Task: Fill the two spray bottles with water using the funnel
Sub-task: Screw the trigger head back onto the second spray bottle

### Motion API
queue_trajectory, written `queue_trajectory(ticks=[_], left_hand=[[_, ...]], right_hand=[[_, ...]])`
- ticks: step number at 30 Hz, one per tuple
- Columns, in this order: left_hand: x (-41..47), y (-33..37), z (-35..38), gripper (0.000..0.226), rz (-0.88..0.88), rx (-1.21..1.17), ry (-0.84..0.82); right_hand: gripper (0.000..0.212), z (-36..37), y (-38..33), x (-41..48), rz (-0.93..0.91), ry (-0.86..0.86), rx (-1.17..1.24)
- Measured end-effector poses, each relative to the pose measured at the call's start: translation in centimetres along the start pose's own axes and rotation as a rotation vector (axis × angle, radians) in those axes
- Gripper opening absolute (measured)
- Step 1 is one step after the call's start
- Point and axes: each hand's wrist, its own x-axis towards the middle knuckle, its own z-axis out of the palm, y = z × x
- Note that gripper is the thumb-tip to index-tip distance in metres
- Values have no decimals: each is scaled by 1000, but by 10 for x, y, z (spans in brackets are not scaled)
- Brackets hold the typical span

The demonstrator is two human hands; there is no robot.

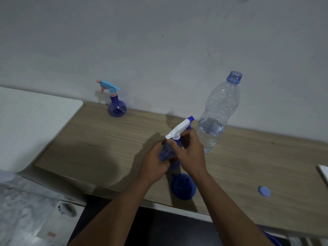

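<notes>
Spray bottle, blue body with white trigger head, held over the middle of the wooden table, just in front of the blue funnel lying on the near edge. Left hand wrapped closed round the body; right hand closed on the neck collar below the head, fingers curled. Judged step: turning the head on its thread, whether on or off cannot be told. To do it well: keep the body steady and upright in the left hand, twist only the collar, not the trigger. Long axis runs near to far, slightly tilted; nozzle points far-right, toward the open water bottle, about a third full. Second spray bottle, pink-and-light-blue head on, stands far-left by the wall, nozzle pointing left. Blue cap lies near-right.
</notes>
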Motion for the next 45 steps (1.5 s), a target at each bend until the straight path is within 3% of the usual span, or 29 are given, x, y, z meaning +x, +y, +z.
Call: queue_trajectory(ticks=[7, 11, 17, 20, 24, 27, 30, 34, 40, 45], left_hand=[[0, -3, 1, 50, -13, -31, 5], [-2, 0, -1, 50, 4, -10, 7], [-1, -1, 2, 55, -39, -13, 11], [-2, 1, 1, 51, -22, -35, 16], [-1, 1, 0, 63, -23, -22, -17], [1, -1, 0, 55, -10, 4, -7], [2, -3, 0, 61, -26, 13, -8], [1, -1, 0, 63, -1, 9, -14], [2, -3, 0, 62, -4, 16, -5], [2, -5, 1, 65, 7, -11, -1]], right_hand=[[32, 3, 1, -4, -106, -19, -46], [18, 8, 2, -4, -114, 18, -68], [38, 7, -1, -2, -14, 53, -20], [28, 7, 3, -5, -64, 32, -7], [15, 9, 6, -4, -97, 26, -52], [29, 8, 2, -1, -35, 60, -32], [38, 7, 0, 0, -27, 51, -24], [15, 6, 5, -3, -116, 16, -78], [33, 5, 2, 0, -28, 30, -16], [18, 6, 4, -4, -105, 22, -71]])
